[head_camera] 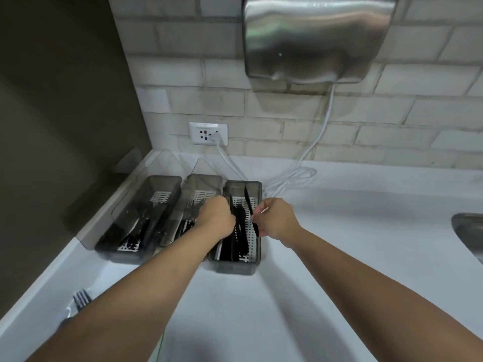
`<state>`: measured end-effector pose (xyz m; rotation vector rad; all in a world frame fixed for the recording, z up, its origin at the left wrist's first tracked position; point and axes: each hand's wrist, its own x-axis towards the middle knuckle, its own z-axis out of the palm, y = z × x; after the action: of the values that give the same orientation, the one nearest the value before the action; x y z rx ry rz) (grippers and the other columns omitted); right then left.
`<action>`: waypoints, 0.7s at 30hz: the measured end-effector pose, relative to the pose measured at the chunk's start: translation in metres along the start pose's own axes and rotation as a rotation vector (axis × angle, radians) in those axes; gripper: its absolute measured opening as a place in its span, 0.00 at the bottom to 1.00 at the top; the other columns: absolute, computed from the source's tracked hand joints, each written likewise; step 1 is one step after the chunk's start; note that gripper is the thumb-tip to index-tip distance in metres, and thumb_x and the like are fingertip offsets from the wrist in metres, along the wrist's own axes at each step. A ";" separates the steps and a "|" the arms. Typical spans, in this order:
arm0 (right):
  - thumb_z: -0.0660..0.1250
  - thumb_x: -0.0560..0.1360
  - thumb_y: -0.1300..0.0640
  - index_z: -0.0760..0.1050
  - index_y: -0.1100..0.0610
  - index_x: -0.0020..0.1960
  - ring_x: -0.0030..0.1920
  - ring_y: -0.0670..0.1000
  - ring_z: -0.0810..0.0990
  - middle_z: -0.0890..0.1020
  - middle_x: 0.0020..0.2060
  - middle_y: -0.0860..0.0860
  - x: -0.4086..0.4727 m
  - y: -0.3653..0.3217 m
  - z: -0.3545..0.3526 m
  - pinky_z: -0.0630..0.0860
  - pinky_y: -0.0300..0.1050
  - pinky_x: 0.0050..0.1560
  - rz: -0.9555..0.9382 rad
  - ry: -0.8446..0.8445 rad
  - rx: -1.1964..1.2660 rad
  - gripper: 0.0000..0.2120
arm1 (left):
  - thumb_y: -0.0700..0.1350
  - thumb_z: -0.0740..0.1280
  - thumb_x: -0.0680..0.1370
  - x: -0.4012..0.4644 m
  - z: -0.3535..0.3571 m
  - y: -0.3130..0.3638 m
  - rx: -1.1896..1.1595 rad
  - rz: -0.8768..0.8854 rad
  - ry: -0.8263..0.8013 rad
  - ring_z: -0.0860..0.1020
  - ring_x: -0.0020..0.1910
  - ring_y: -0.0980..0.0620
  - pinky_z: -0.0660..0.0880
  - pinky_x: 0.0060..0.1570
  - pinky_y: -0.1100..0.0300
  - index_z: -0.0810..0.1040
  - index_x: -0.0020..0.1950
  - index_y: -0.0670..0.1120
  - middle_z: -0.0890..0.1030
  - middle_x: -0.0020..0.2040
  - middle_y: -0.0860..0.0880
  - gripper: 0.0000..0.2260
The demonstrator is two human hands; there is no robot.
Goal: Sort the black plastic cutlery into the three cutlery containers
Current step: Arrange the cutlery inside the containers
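Note:
Three smoky plastic cutlery containers stand side by side on the white counter: the left container, the middle container and the right container. Each holds several black plastic pieces on a perforated white insert. My right hand grips a black knife that slants over the right container. My left hand is curled over the gap between the middle and right containers; its fingers point down among the black cutlery, and what they hold is hidden.
A loose fork lies on the counter at the lower left beside my left forearm. A white cable coils behind the containers, from a wall socket. A steel hand dryer hangs above. A sink edge shows at right.

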<state>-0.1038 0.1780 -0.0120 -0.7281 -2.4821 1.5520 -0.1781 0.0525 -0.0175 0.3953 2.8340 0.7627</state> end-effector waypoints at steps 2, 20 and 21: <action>0.68 0.71 0.66 0.74 0.60 0.35 0.33 0.57 0.79 0.79 0.33 0.59 0.004 0.002 0.007 0.82 0.59 0.43 -0.009 0.035 -0.058 0.08 | 0.45 0.69 0.76 0.005 0.004 0.001 0.049 0.010 -0.012 0.83 0.45 0.44 0.80 0.44 0.56 0.82 0.47 0.39 0.84 0.45 0.41 0.09; 0.72 0.70 0.62 0.80 0.66 0.38 0.30 0.53 0.79 0.78 0.27 0.53 0.011 0.001 0.027 0.83 0.54 0.40 0.000 0.135 -0.150 0.06 | 0.38 0.67 0.77 0.016 0.002 0.000 0.215 0.093 -0.043 0.80 0.54 0.43 0.75 0.44 0.57 0.79 0.57 0.38 0.80 0.56 0.40 0.09; 0.71 0.71 0.63 0.81 0.65 0.38 0.30 0.53 0.79 0.79 0.27 0.52 0.010 -0.002 0.027 0.83 0.54 0.41 -0.011 0.139 -0.145 0.06 | 0.38 0.67 0.77 0.015 -0.002 0.000 0.195 0.106 -0.039 0.80 0.53 0.44 0.75 0.45 0.58 0.80 0.56 0.39 0.81 0.56 0.41 0.09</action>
<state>-0.1228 0.1603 -0.0245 -0.8123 -2.5094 1.2812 -0.1924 0.0558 -0.0173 0.5864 2.8785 0.4910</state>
